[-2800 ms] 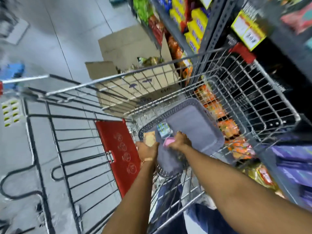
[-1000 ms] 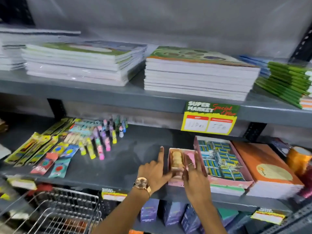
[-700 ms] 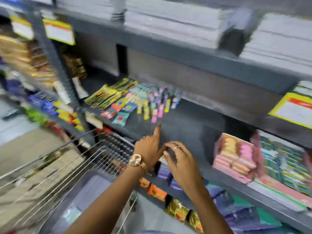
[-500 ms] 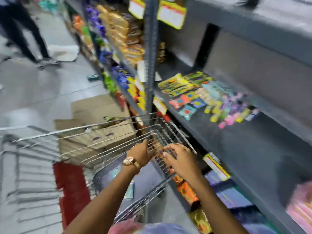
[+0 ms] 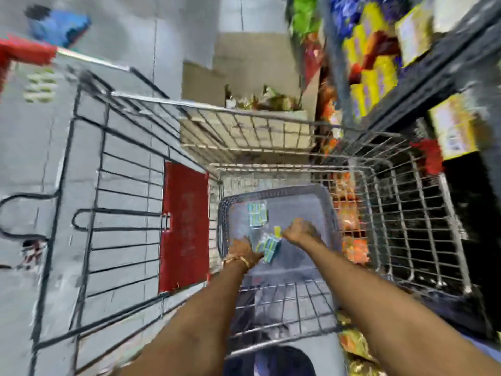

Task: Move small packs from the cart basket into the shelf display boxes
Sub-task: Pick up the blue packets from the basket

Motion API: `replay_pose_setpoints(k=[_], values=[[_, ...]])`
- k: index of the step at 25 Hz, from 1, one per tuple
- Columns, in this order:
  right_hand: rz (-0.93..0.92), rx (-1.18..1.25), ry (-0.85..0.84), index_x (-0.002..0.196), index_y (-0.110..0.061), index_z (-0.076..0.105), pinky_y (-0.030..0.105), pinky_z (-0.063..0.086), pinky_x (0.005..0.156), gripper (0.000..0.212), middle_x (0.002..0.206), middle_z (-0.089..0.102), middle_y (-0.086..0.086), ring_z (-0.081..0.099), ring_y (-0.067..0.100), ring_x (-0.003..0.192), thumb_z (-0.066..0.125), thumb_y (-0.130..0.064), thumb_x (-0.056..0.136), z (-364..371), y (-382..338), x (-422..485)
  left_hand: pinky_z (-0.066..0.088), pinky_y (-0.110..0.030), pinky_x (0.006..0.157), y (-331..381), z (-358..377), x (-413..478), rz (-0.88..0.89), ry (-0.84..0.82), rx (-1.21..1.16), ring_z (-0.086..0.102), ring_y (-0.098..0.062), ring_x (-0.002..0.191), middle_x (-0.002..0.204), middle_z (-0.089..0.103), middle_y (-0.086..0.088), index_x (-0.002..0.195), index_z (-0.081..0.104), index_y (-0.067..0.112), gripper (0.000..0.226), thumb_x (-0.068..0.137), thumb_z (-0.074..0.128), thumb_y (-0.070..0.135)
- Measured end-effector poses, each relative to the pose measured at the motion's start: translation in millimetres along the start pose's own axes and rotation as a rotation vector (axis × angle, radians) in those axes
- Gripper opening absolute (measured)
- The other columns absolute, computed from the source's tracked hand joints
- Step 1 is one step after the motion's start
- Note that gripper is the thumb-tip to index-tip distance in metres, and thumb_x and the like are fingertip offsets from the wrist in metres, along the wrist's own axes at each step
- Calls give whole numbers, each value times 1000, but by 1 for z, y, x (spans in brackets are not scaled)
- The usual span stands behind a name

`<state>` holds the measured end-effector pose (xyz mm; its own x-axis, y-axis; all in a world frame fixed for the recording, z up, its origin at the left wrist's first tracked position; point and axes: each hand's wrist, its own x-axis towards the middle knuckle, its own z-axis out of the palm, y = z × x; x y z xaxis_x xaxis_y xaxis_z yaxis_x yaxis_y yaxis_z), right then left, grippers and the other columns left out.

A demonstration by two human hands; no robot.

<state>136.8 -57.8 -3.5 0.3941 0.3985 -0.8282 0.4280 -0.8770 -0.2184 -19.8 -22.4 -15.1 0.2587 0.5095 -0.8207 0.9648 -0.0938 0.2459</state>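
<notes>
The view is blurred by motion. A grey plastic basket [image 5: 273,191] sits inside the wire cart [image 5: 271,119]. Both my hands reach down into it. A small blue-green pack [image 5: 257,214] lies flat near the basket's far left. A second blue-green pack [image 5: 269,248] is tilted between my hands, touching the fingers of my left hand [image 5: 243,249]. My right hand [image 5: 299,230] is just right of it, with a small yellow piece [image 5: 277,231] at its fingertips. The blur hides whether either hand grips anything. The shelf display boxes are out of view.
The cart's red child-seat flap [image 5: 184,226] is left of the basket. An open cardboard box [image 5: 244,69] of goods stands on the floor beyond the cart. Shelves with snack packs [image 5: 371,77] rise close on the right. Grey floor lies to the left.
The view swung from the shelf down to the cart. My hands left the pink display box on the shelf and dropped into the grey basket.
</notes>
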Motion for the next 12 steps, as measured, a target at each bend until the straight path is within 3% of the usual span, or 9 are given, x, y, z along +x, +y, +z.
replay_pose_setpoints(k=[3, 7, 9, 12], values=[[14, 50, 126, 115, 1, 62, 42, 46, 96, 67, 125, 60, 26, 54, 38, 118, 63, -53, 76, 29, -10, 51, 36, -41, 108, 8, 36, 26, 13, 17, -58, 44, -39, 129, 139, 48, -24, 136, 44, 9, 63, 86, 60, 43], [6, 238, 193, 139, 0, 35, 49, 21, 117, 90, 149, 30, 27, 27, 39, 139, 67, -54, 74, 64, -42, 83, 43, -50, 99, 21, 56, 49, -101, 142, -211, 49, -43, 122, 137, 43, -26, 138, 34, 4, 58, 88, 57, 23], [-31, 208, 254, 138, -5, 37, 48, 25, 115, 91, 153, 27, 20, 26, 37, 139, 71, -53, 69, 75, -56, 90, 42, -51, 100, 15, 62, 58, -139, 133, -215, 49, -43, 123, 135, 47, -26, 136, 35, 2, 50, 92, 50, 17], [-73, 117, 262, 132, -12, 46, 44, 35, 109, 73, 152, 32, 16, 34, 33, 137, 74, -42, 71, 80, -60, 93, 47, -49, 96, 12, 58, 63, -53, 120, -163, 56, -42, 117, 127, 56, -27, 131, 41, 0, 51, 88, 56, 23]])
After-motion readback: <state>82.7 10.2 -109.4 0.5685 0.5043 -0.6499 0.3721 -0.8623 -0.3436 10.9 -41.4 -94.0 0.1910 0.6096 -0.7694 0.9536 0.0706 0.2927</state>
